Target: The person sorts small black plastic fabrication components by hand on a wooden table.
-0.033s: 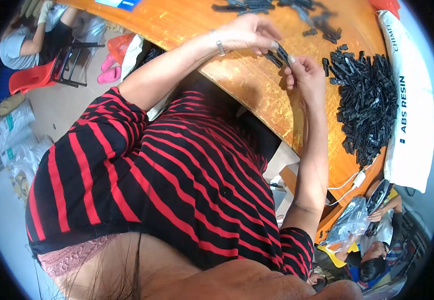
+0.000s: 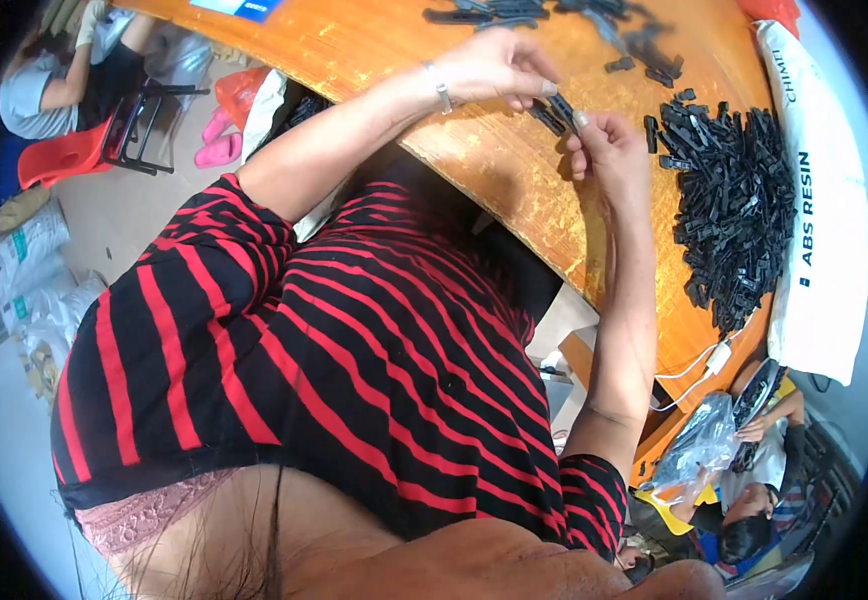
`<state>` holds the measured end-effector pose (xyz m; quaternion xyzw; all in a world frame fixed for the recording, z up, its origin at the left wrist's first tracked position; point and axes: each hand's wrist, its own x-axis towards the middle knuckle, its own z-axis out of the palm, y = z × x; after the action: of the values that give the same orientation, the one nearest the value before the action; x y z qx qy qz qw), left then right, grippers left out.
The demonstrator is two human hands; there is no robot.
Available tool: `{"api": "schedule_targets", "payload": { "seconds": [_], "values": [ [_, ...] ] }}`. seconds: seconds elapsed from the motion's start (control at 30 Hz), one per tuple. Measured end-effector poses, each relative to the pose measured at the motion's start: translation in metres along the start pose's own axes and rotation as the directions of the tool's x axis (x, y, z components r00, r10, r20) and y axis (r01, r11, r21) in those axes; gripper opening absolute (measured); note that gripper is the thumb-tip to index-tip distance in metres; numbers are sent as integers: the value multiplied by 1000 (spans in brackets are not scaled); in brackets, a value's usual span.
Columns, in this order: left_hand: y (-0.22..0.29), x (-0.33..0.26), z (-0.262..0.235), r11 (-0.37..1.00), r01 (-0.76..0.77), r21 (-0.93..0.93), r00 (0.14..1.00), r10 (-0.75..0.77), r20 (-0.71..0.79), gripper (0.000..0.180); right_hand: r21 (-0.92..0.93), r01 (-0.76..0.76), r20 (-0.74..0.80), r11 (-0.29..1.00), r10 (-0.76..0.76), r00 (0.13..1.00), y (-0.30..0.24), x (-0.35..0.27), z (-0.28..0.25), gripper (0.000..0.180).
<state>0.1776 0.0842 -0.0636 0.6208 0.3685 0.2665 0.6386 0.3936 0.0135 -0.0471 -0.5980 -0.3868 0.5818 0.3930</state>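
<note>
One striped shirt (image 2: pixel 374 330) fills the lower centre and left of the frame, nearest the camera. Beyond it, at upper centre, both hands work above the near edge of the counter (image 2: pixel 374 50). The left hand (image 2: pixel 499 68) pinches the upper end of a slim black part (image 2: pixel 564 106) between thumb and fingers; the right hand (image 2: pixel 609 148) pinches its lower end. A second piece (image 2: pixel 546 119) shows just below the left fingertips; whether it is held or lies on the counter cannot be told.

Right of the hands, a dense pile (image 2: pixel 734 210) of similar parts lies against a white sack (image 2: pixel 819 220). Farther off, loose parts (image 2: pixel 644 55) lie at the top of the frame.

Caution: the grip is by fingertips only. A slip or uneven pressure could drop the part; landing left of the hands, it could go over the counter edge to the floor. Bending force between the two pinches could crack a thin section. A wide sweep of the right forearm could disturb the pile or snag the white cable (image 2: pixel 719 358).
</note>
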Motion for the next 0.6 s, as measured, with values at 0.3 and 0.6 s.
{"api": "schedule_targets", "payload": {
  "seconds": [0.3,0.6],
  "values": [
    [-19,4,17,980,16,197,987,16,-161,17,-32,-33,-20,999,33,999,13,3,2,14],
    [-18,6,19,882,90,463,968,32,-248,14,-323,-35,-33,946,25,999,-2,7,13,17]
  ]
}}
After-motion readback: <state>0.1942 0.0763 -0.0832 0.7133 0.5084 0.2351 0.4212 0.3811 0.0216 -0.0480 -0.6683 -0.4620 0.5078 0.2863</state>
